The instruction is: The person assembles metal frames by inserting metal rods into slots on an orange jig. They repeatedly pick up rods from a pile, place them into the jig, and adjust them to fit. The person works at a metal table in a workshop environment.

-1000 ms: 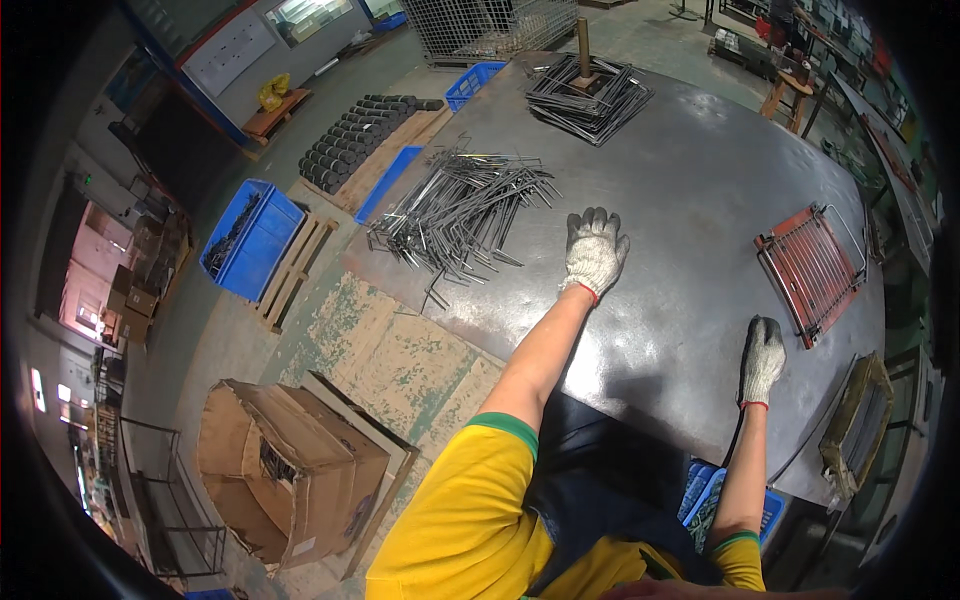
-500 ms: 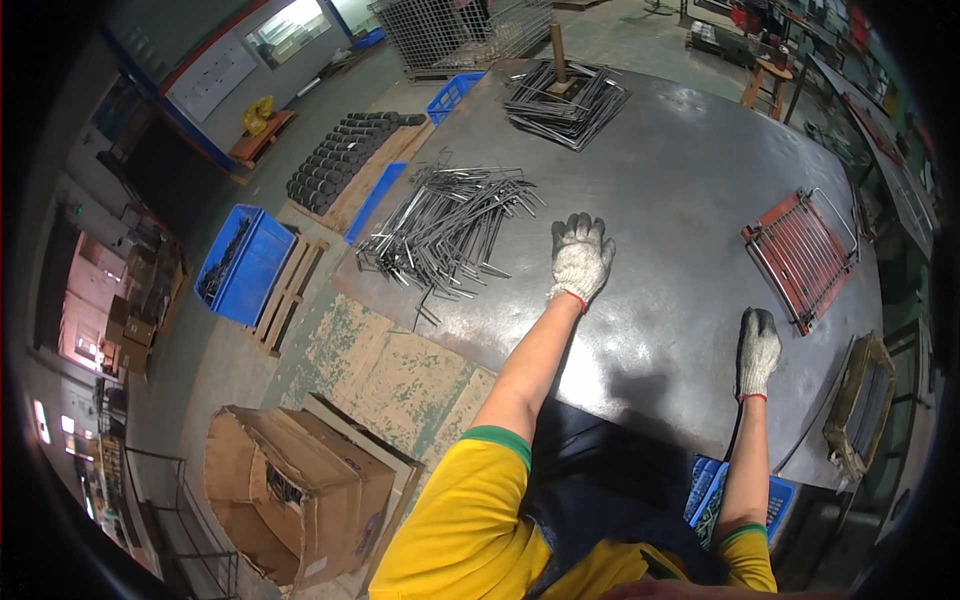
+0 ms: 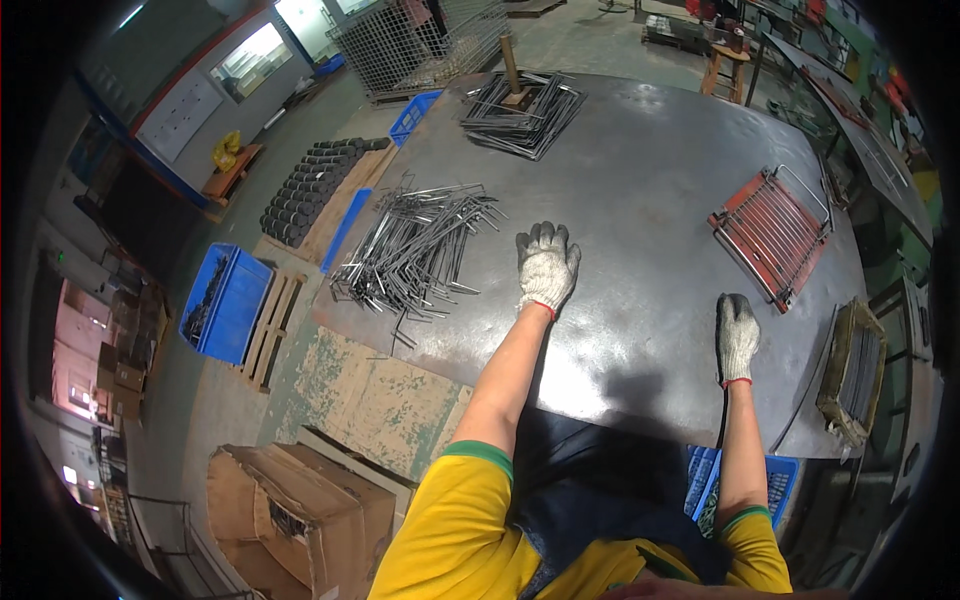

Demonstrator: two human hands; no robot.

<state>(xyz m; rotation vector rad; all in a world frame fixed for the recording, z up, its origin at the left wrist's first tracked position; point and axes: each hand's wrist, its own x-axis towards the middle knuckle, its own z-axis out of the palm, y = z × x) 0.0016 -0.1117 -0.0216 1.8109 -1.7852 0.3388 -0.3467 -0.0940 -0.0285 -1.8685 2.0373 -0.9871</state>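
Both my hands wear whitish knit gloves with dark fingertips and red cuffs. My left hand (image 3: pixel 547 268) lies palm down on the grey metal tabletop (image 3: pixel 630 210), fingers stretched forward and holding nothing. To its left is a tangled heap of bent metal rods (image 3: pixel 415 245). My right hand (image 3: pixel 739 338) rests on the table farther right, fingers pointing forward, with nothing visible in them; its thumb side is partly hidden. Just beyond it sits a red metal fixture (image 3: pixel 772 235) with a row of parallel rods and a wire handle.
At the table's far edge, bent rods (image 3: pixel 530 122) are stacked around an upright post (image 3: pixel 510 65). A wooden-framed box (image 3: pixel 853 375) stands at the right edge. Blue crates (image 3: pixel 228 303), a cardboard box (image 3: pixel 330 520) and stacked dark rolls (image 3: pixel 310 190) are on the left-hand floor.
The whole view has turned slightly, so the table and rods appear farther left. Both hands stay resting on the tabletop, and the rods and fixture keep their places.
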